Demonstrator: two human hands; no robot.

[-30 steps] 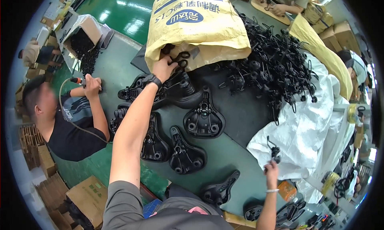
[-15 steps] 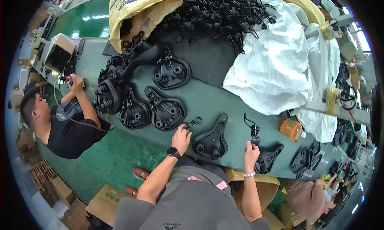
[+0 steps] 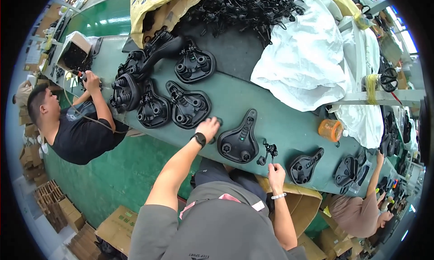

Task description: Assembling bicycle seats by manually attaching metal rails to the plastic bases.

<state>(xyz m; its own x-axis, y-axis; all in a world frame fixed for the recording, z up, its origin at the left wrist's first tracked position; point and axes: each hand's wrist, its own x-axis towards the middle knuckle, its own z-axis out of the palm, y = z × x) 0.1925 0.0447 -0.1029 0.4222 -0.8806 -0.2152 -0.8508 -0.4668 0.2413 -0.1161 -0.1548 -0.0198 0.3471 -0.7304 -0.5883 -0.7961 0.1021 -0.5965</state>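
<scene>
Along the bench edge (image 3: pixel 212 156), bare tabletop (image 3: pixel 289 133) beyond, right hand (image 3: pixel 276 176) pinches black bracket (image 3: pixel 271 149); left hand (image 3: pixel 209 128) has unclear grip

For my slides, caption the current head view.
The right hand holds a black fitting over a workbench, an upturned saddle between it and the left hand.

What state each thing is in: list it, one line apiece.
Left hand: over the table, blurred, grip unclear
Right hand: closed on a black metal part
Black metal part: held at one end
Saddle between the hands: underside up, no metal bracket on it
Yellow sack: open
Heap of metal parts: tangled
White sheeting: crumpled
Small-parts box: open, black bits inside
</scene>
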